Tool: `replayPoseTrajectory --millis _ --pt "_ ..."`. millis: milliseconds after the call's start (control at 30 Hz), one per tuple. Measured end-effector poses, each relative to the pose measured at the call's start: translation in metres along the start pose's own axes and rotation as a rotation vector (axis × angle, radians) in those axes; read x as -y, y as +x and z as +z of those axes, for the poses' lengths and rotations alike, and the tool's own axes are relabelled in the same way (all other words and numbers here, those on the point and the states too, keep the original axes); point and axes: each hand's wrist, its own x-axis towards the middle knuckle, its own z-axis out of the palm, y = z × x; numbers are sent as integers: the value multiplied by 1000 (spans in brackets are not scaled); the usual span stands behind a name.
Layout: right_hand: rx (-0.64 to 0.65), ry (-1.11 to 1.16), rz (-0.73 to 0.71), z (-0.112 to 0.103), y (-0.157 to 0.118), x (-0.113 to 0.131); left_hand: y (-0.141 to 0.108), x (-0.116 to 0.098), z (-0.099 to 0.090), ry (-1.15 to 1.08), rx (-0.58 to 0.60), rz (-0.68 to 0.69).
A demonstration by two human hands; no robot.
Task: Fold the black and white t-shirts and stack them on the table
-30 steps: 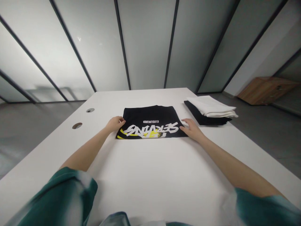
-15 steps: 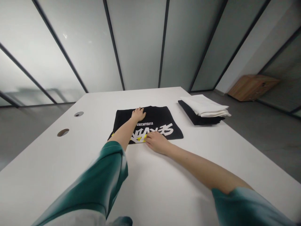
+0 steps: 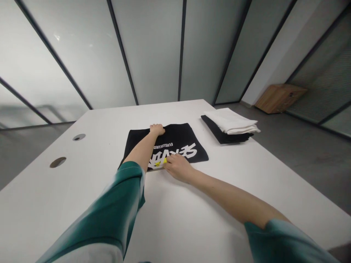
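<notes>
A folded black T-shirt [image 3: 178, 137] lies flat on the white table [image 3: 219, 204], its white graffiti lettering and yellow print facing up. My left hand [image 3: 157, 129] reaches across it, fingers curled at the far edge, with the forearm hiding the shirt's left part. My right hand [image 3: 177, 167] sits at the near edge, fingers on the yellow and white print. Beneath that hand the fabric edge is hidden.
To the right of the shirt, a folded white cloth [image 3: 230, 120] rests on a folded black garment [image 3: 219, 134]. Two round cable holes [image 3: 79, 137] mark the table's left side. A wooden cabinet [image 3: 279, 98] stands on the grey floor beyond the table.
Since the earliest frame, my left hand has moved from the shirt's left side to its far edge, and my right hand from its right side to its near edge. The view has turned slightly.
</notes>
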Motion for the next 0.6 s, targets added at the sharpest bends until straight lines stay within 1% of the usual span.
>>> replayPoseTrajectory --millis 67,167,200,267,333,400,500,600 --pt "-50 95 104 -8 -3 -8 2 4 -11 -56 12 -30" --pt "-199 379 291 -25 -11 -27 1 24 -34 -155 17 -83" --pt "-251 500 329 -32 -15 -34 -1 33 -42 -250 6 -110" --pt "-362 710 371 -47 -20 -51 -9 55 -60 -530 -31 -170" --pt "-515 813 419 -63 -22 -68 -21 75 -76 -838 -69 -196" --pt "-673 873 479 -77 -19 -84 -36 91 -92 -1072 -88 -131" --pt "-838 983 561 -95 -7 -106 -62 103 -113 -1317 -108 52" --pt "-894 1055 610 -109 8 -123 -81 104 -132 -1340 -141 159"
